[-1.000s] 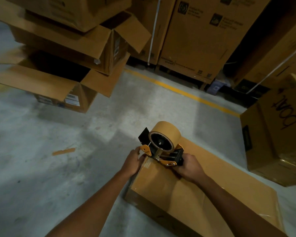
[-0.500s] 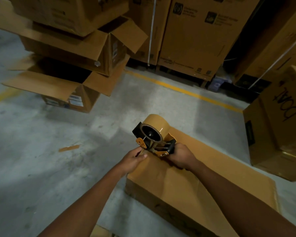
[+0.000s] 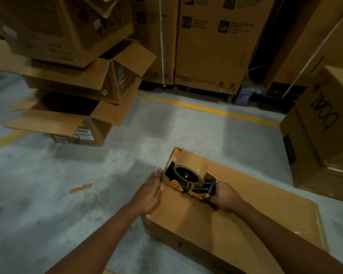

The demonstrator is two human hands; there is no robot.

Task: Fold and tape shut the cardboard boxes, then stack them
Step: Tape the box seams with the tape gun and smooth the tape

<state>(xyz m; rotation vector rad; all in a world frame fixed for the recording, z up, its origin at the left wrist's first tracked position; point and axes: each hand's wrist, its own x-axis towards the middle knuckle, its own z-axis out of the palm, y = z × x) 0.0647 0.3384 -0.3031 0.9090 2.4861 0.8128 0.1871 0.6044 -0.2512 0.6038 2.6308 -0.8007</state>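
Head: tape dispenser [image 3: 189,175] atop box [image 3: 255,210] (far end)

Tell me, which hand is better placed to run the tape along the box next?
The right hand, probably: it grips the tape dispenser, which sits at one end of the box. The left hand lies open against the edge there, better suited to steadying.

Left hand [image 3: 150,194] bare; right hand [image 3: 227,196] seemingly bare.
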